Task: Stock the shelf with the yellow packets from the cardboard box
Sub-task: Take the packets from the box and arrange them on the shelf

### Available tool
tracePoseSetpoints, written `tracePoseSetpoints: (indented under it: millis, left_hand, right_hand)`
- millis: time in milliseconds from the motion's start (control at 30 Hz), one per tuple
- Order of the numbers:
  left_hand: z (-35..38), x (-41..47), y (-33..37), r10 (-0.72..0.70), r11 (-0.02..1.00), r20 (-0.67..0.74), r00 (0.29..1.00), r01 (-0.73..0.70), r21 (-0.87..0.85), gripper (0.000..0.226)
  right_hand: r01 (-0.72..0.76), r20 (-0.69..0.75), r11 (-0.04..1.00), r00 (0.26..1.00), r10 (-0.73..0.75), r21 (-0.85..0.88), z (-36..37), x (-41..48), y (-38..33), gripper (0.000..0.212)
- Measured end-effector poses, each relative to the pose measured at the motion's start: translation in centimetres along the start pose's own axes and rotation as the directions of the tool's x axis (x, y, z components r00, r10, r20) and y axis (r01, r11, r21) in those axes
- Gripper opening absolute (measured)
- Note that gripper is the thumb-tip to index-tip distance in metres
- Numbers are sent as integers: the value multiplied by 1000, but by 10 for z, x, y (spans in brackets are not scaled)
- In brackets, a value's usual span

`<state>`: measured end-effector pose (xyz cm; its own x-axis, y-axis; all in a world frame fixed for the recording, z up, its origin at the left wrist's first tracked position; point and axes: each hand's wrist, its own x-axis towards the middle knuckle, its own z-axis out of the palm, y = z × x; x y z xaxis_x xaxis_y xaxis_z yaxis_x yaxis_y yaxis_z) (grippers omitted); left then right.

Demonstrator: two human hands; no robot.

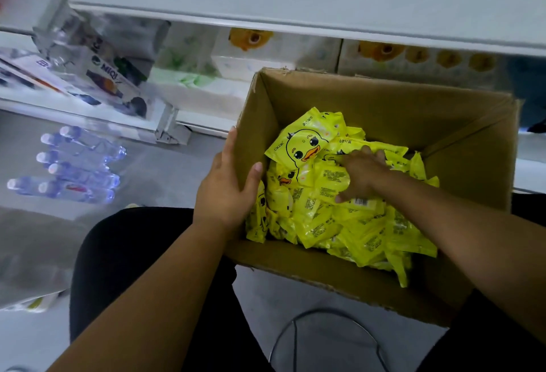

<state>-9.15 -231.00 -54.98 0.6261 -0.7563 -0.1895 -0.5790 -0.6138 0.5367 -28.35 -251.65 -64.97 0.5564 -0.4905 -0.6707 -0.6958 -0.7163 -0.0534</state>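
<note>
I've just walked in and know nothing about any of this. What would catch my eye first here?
A heap of bright yellow packets with cartoon duck faces fills the open cardboard box at centre right. The person's right hand reaches into the heap, while the left hand grips the box's left wall. On the floor to the left lies a cluster of clear water bottles.

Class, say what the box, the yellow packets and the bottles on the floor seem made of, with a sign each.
Box: brown matte cardboard, frayed fibrous edges.
Packets: likely glossy plastic film, crinkled with highlights.
Bottles: probably clear plastic, see-through with glints.
</note>
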Motion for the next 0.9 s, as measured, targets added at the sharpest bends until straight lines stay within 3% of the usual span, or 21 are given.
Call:
tracePoseSetpoints:
  millis: [167,233,333,433,533,600,700,800,900]
  left_hand:
    - [2,1,-6,15,999,-9,1000,-15,-52,73]
    - [3,2,-8,20,996,-13,1000,-21,-89,71]
    - [4,2,-14,27,989,-7,1000,-28,-146,71]
    - [4,3,-17,28,986,7,1000,-26,-164,71]
    - [3,4,-16,29,983,-1,1000,-29,-182,69]
    - [2,4,-16,19,981,-3,1000,-19,-195,69]
    - [2,4,-14,17,979,16,1000,-13,-204,69]
    - [1,4,-14,22,975,12,1000,-19,-220,68]
    - [0,4,-15,32,972,1,1000,-30,-234,64]
  right_hand:
    - [130,-11,991,991,-130,29,-19,-2,-6,82]
    - [204,-102,970,976,-192,132,-36,-4,-10,76]
    - [315,-293,940,918,-267,132,-60,-4,-18,72]
    - [392,-352,920,864,-361,21,-83,8,-32,67]
    - [361,-255,907,876,-410,-215,-100,30,-59,67]
    - [333,-170,890,902,-397,-312,-102,41,-76,67]
    - [244,-139,916,944,-300,-319,-94,48,-82,62]
    - [213,-196,957,948,-252,-199,-84,43,-71,67]
    - [168,-232,985,960,-154,40,-77,19,-54,68]
